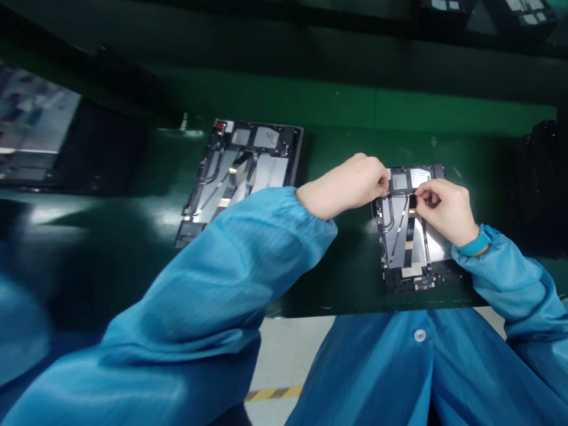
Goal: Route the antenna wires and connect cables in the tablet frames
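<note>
An opened tablet chassis (406, 248) with silver shielding and flat cables lies on the green belt (346, 106) in front of me. My left hand (348, 184) rests curled at its upper left edge, fingertips pinched at the top of the chassis. My right hand (446, 208) is closed in a pinch on a small black strip (412, 202) near the chassis's upper middle. Both arms wear blue sleeves, and a blue band sits on my right wrist.
A second opened tablet chassis (242, 174) lies tilted on the belt to the left. Dark trays (539, 177) stand at the right edge, and more sit at the back right. A blurred screen (31, 130) is at far left. The floor below shows a yellow-black stripe (273, 393).
</note>
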`<state>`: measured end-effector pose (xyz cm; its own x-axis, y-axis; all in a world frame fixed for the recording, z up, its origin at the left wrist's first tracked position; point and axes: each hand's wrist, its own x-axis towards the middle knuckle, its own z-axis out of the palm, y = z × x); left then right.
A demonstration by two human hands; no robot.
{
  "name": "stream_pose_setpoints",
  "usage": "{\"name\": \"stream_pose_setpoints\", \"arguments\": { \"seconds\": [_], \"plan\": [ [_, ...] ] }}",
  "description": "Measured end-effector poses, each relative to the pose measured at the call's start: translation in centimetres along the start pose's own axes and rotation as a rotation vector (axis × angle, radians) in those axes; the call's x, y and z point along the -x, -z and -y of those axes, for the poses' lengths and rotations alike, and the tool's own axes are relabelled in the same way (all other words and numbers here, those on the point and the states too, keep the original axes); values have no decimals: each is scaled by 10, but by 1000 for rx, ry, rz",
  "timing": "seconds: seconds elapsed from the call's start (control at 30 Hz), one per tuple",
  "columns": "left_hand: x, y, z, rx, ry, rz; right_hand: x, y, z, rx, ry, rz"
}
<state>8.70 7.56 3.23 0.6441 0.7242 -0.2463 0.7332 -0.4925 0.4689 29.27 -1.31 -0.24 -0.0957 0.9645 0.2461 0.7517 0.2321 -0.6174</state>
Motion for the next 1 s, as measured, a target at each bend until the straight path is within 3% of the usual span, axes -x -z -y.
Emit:
{"name": "stream_pose_setpoints", "arguments": {
  "seconds": [0.2,0.3,0.4,0.53,0.6,0.7,0.87,0.93,1.0],
  "plan": [
    [10,-4,-13,-42,36,-50,-9,13,-17,-54,-134,-85],
    [16,-15,-36,-65,113,-123,-15,12,-18,131,-7,-15],
    [21,-32,-63,-152,236,-78,-14,12,-13,282,159,95],
    [22,-49,-81,-239,287,-79,-1,20,-12,255,247,150],
    [24,-55,-81,-241,288,-114,7,24,-17,140,202,128],
    [30,-61,-76,-176,263,-183,14,27,-30,-101,13,50],
    [21,-58,-69,-38,107,-334,11,20,-49,-349,-260,-85],
    [6,-53,-66,-11,57,-313,10,18,-52,-387,-277,-100],
    [-10,-46,-61,27,16,-216,9,18,-52,-402,-269,-112]
  ]
}}
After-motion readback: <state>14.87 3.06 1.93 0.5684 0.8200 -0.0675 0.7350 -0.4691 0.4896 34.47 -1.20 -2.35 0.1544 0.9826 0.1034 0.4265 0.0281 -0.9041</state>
